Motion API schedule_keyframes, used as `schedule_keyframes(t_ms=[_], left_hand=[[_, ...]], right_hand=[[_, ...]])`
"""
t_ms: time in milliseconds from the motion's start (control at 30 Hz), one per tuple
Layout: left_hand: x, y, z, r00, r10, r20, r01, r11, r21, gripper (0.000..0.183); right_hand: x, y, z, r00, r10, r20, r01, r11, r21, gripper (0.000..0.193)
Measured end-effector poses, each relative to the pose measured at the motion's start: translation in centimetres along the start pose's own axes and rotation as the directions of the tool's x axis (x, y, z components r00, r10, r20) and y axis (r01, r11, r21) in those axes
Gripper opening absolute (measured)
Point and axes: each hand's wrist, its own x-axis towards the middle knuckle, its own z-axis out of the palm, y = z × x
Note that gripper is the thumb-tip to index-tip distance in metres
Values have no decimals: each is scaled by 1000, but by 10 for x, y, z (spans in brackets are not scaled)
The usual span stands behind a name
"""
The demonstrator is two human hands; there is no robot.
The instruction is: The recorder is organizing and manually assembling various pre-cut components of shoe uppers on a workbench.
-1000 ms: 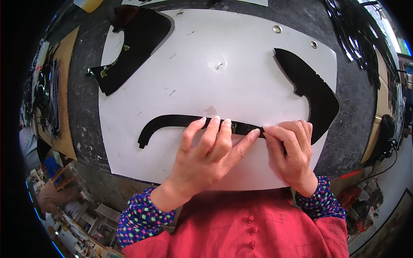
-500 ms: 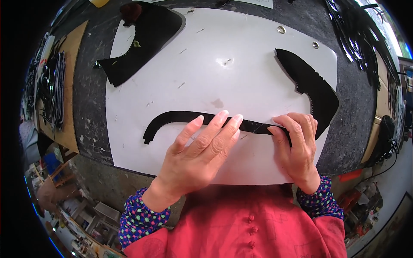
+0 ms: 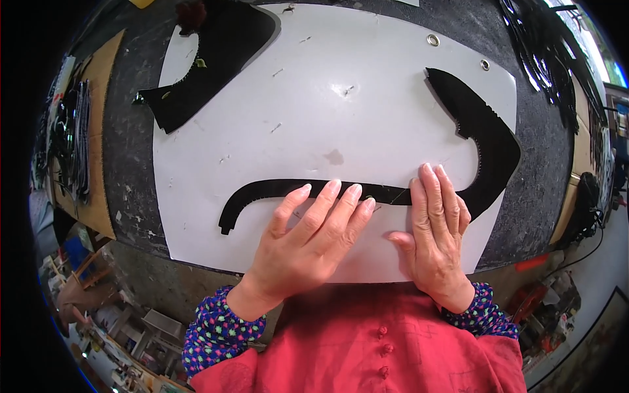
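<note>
A long black curved piece [image 3: 244, 200], like cut fabric or thin leather with a finely notched inner edge, lies flat on a white board [image 3: 295, 131]. Its narrow strip runs under both hands to a wide, pointed part [image 3: 499, 150] at the right. My left hand [image 3: 308, 236] rests its spread fingertips on the middle of the strip. Farther right, my right hand [image 3: 436, 236] lies flat across the strip, fingers stretched out and thumb apart. The strip beneath that palm is hidden, so I cannot tell whether it is one piece with the wide part.
Another black notched piece [image 3: 229, 62] lies at the board's far left, with a dark red fuzzy thing [image 3: 190, 16] on it. Bundles of black strips hang or lie at the left [image 3: 78, 137] and far right [image 3: 540, 56]. Two metal eyelets [image 3: 433, 40] pierce the board.
My right hand has gone from curled fingers pinching the strip's edge to lying flat on it. The left fingers still rest on the strip, which sits slightly lower in view.
</note>
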Motion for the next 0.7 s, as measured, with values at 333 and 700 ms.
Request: schedule_keyframes(t_ms=[333, 700], left_hand=[[3, 1, -2, 1000, -6, 21, 7, 999, -41, 34], [3, -3, 1, 999, 22, -23, -24, 996, -88, 31]], right_hand=[[-1, -13, 6, 997, 36, 71, -33, 999, -36, 80], [-1, -7, 3, 991, 41, 131, -61, 987, 149, 81]])
